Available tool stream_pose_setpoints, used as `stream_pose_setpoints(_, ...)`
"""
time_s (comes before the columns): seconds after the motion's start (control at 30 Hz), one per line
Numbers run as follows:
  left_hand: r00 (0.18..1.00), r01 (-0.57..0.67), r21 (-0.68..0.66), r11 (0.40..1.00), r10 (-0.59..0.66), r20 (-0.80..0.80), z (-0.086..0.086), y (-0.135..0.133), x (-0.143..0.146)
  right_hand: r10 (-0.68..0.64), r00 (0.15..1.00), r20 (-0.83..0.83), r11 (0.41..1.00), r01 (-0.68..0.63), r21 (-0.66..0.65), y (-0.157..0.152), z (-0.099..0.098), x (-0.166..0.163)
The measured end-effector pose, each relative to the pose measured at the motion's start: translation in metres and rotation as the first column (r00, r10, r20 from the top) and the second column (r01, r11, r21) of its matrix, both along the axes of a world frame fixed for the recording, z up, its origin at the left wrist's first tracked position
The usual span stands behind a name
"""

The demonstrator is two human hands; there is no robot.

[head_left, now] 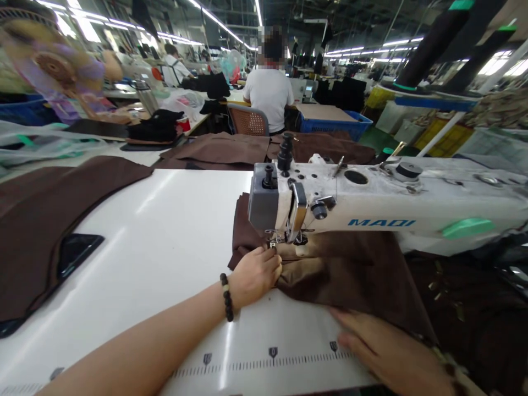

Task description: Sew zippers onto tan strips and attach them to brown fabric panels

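Note:
Brown fabric point(350, 275) lies folded and bunched beneath the head of a white sewing machine point(371, 203). My left hand point(256, 272), with a dark bead bracelet at its wrist, is closed on the fabric's left part, right beside the presser foot point(291, 239). Its fingertips are partly hidden in the folds. Nearer to me, my right hand point(379, 344) is slightly blurred. Its fingers stretch out along the fabric's front edge, with the thumb apart over the white table point(190, 236).
More brown pieces point(66, 220) lie at the left, and others point(214, 148) behind the machine. A printed ruler scale point(272, 360) runs along the table's front. Thread cones point(433, 44) stand at upper right. A person in white point(268, 96) sits ahead near a blue crate point(334, 126).

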State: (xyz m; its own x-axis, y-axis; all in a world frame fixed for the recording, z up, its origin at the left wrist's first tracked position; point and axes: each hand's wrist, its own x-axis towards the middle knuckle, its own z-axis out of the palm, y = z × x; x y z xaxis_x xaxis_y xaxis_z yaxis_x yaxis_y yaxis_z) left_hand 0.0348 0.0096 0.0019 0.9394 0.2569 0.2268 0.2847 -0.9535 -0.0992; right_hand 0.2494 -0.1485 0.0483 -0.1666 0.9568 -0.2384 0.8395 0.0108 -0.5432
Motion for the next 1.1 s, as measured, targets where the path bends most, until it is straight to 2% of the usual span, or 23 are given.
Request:
stream_pose_setpoints(0.07, 0.999, -0.020, -0.015, 1.000, 0.019, -0.051, -0.001, 0.004, 0.001, 0.109, 0.971, -0.215, 0.986, -0.134, -0.104, -0.013, 0.016, 0.009)
stream_pose_setpoints(0.13, 0.996, -0.039, -0.026, 0.999, 0.037, -0.083, 0.002, 0.005, 0.000, 0.139, 0.884, -0.447, 0.968, -0.217, -0.129, -0.014, 0.033, 0.011)
stream_pose_setpoints(0.2, 0.993, -0.063, -0.035, 0.997, 0.059, -0.099, 0.008, 0.001, -0.003, 0.077, 0.862, -0.501, 0.992, -0.119, -0.052, -0.001, 0.043, 0.003)
stream_pose_setpoints(0.27, 0.986, -0.105, -0.070, 0.992, 0.094, -0.139, 0.018, -0.008, -0.007, 0.024, 0.932, -0.363, 0.992, 0.021, 0.121, 0.023, 0.044, -0.013)
stream_pose_setpoints(0.3, 0.980, -0.133, -0.103, 0.986, 0.115, -0.164, 0.024, -0.012, -0.010, 0.020, 0.967, -0.255, 0.975, 0.037, 0.220, 0.035, 0.041, -0.023)
stream_pose_setpoints(0.37, 0.967, -0.186, -0.189, 0.964, 0.146, -0.208, 0.036, -0.020, -0.015, 0.012, 1.000, 0.007, 0.939, -0.014, 0.343, 0.059, 0.031, -0.042)
stream_pose_setpoints(0.43, 0.963, -0.213, -0.287, 0.934, 0.152, -0.221, 0.045, -0.024, -0.018, 0.023, 0.976, 0.216, 0.928, -0.101, 0.358, 0.075, 0.018, -0.057)
stream_pose_setpoints(0.5, 0.962, -0.233, -0.369, 0.900, 0.158, -0.222, 0.049, -0.023, -0.019, 0.043, 0.948, 0.314, 0.933, -0.151, 0.327, 0.083, 0.002, -0.067)
stream_pose_setpoints(0.6, 0.954, -0.280, -0.370, 0.886, 0.214, -0.209, 0.041, -0.018, -0.017, 0.043, 0.940, 0.339, 0.939, -0.154, 0.307, 0.083, -0.022, -0.073)
stream_pose_setpoints(0.73, 0.943, -0.322, -0.173, 0.931, 0.300, -0.142, 0.015, -0.021, -0.013, 0.014, 0.962, 0.273, 0.937, -0.108, 0.333, 0.076, -0.044, -0.068)
stream_pose_setpoints(0.9, 0.944, -0.328, -0.071, 0.942, 0.326, -0.043, -0.007, -0.028, -0.016, 0.040, 0.978, 0.204, 0.940, -0.106, 0.323, 0.074, -0.050, -0.060)
stream_pose_setpoints(1.1, 0.935, -0.354, -0.082, 0.931, 0.354, -0.018, -0.011, -0.027, -0.014, 0.078, 0.974, 0.211, 0.940, -0.142, 0.310, 0.078, -0.051, -0.054)
